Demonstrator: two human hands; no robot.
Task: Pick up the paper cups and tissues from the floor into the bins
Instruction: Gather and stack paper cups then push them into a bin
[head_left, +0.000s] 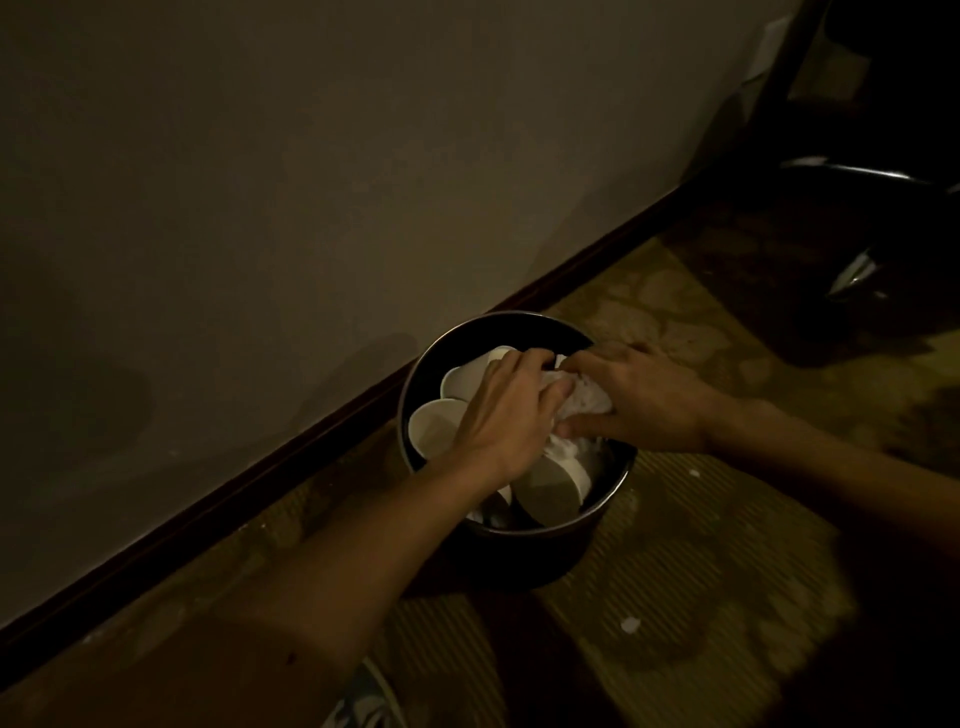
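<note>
Crumpled white tissue (582, 400) sat at the top of the round dark metal bin (519, 318), gripped by the left hand (498, 415) and the right hand (644, 400), both with fingers curled onto it, above white paper cups (434, 428) heaped close to the rim. With the bin so full, the released wad could have sprung out onto the patterned carpet (701, 519), and hard pressing might have tipped a cup over the edge.

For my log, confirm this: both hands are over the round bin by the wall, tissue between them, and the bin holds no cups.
Not right: the head view shows paper cups in the bin. The left hand and right hand are over it by the wall, tissue between them.
</note>
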